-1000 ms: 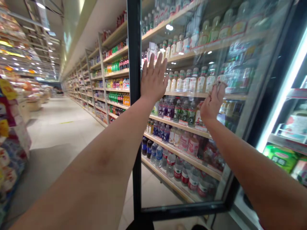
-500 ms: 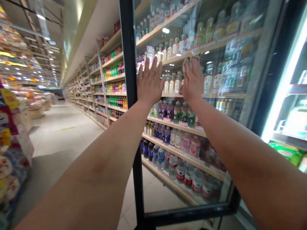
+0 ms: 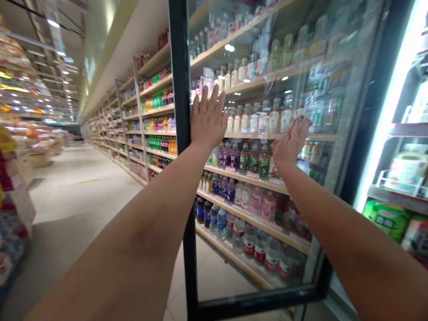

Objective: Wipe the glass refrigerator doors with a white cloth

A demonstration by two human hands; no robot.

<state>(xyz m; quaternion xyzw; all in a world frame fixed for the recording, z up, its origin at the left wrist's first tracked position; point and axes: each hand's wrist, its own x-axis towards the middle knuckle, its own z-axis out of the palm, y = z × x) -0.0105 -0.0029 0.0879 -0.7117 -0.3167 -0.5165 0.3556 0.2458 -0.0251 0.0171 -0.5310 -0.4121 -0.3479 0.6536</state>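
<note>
A glass fridge door [image 3: 247, 276] with a black frame stands swung open in front of me. My left hand [image 3: 207, 118] lies flat against the glass near the frame's left upright, its fingers spread and nothing in it. Further right, my right hand [image 3: 290, 141] presses a crumpled, pale cloth [image 3: 302, 121] to the pane. The fingers are bent over the cloth, and part of it is hidden under them. Bottles on shelves show through the glass behind both hands.
Shelves of drink bottles [image 3: 160, 111] run away along the left side of the door. An aisle floor [image 3: 96, 196] stretches beside them, with stacked goods [image 3: 15, 209] at far left. To the right is the lit fridge interior, holding a green package [image 3: 384, 216].
My right hand has slid down and to the right across the glass with the cloth. The left hand stays at the same spot on the pane. My view has shifted slightly.
</note>
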